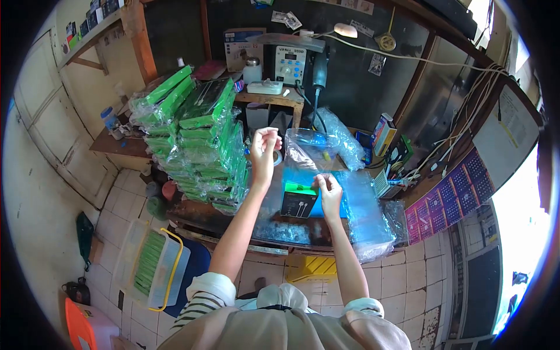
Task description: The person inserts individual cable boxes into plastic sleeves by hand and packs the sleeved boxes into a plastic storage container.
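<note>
A small black and green box [298,204] with a picture of earphones stands on a blue mat [335,201] in front of me. My right hand [328,189] is pinched at the box's upper right corner. Raised to the left and above the box is my left hand [263,153], its fingers curled in toward the thumb; whatever they may hold is too small to make out. Clear plastic sleeves [367,210] lie flat on the bench, right of my right hand. Left of my left hand rises a tall stack of green and black packs [201,140] wrapped in clear plastic.
Behind the bench, a small shelf carries a soldering or hot-air station [290,65] and a white bottle [252,71]. Cables [461,64] hang at the right. On the floor are a plastic bin [169,268] with green packs and a yellow stool [312,268].
</note>
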Tool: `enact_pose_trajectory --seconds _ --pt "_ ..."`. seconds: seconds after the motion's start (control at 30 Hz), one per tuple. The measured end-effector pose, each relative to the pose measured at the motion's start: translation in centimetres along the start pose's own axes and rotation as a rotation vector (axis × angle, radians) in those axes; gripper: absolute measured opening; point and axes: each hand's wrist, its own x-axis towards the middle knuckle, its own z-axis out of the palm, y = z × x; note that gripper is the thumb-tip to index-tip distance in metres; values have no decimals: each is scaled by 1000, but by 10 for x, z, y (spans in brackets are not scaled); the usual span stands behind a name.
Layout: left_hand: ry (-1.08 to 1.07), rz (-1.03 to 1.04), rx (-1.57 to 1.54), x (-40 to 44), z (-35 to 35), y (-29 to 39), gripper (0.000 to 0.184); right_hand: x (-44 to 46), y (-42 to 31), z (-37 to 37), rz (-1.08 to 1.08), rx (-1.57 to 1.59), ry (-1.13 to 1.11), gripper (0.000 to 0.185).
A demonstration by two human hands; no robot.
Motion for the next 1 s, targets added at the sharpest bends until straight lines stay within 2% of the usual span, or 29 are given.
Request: enact_pose_trajectory --seconds 0.07,0.13,0.17,0.2,0.27,0.3,0.33,0.4,0.43,0.57,0.63,0.67,0.73,0.77,0.8,0.87,0.9,0.93,1.0 --pt "-97 -81 31 -15 -13 -13 33 1 0 0 -32 -19 11 18" --pt "-269 -132 264 -36 -30 -34 41 1 1 1 -49 -41 27 19" --pt "-311 -163 373 -47 -36 -38 39 2 2 2 -69 -65 42 19" --pt "-288 -149 397 -57 -39 -54 32 3 4 3 -71 -66 41 19" --pt "-267 -138 476 -68 -37 -57 27 0 8 5 -71 -180 94 21" --pt "-223 -37 527 -71 -33 -57 23 -3 6 8 -65 -196 108 24" --pt "-218 -40 528 -71 -31 -57 23 -3 5 10 -63 -198 103 24" --pt "-105 -111 525 -70 -25 -58 25 -1 2 12 -71 -215 147 25" --pt "-65 -79 537 -68 -22 -59 27 -1 -9 12 -66 -283 154 27" --pt "-30 -120 631 -66 -22 -59 30 8 3 6 46 -345 111 25" --pt "-78 -235 709 -66 -28 -68 25 12 11 2 76 -413 121 28" --pt "-80 -236 710 -67 -31 -73 25 13 15 0 78 -412 123 28" --pt "-112 -287 422 -68 -34 -78 21 15 10 -1 175 -530 72 28" --pt "-37 -263 308 -71 -33 -81 34 14 7 -2 230 -493 78 28" --pt "-36 -261 309 -70 -31 -72 34 15 11 -3 229 -492 78 28" --pt "-228 240 524 -67 -28 -44 46 17 25 -6 262 -485 69 27" --pt "-492 217 651 -62 -33 -32 56 18 28 -8 275 -510 37 27" --pt "-621 225 804 -64 -30 -19 54 19 33 -9 278 -508 34 27" --pt "-780 207 859 -61 -36 -24 50 18 32 -8 210 -536 62 26"
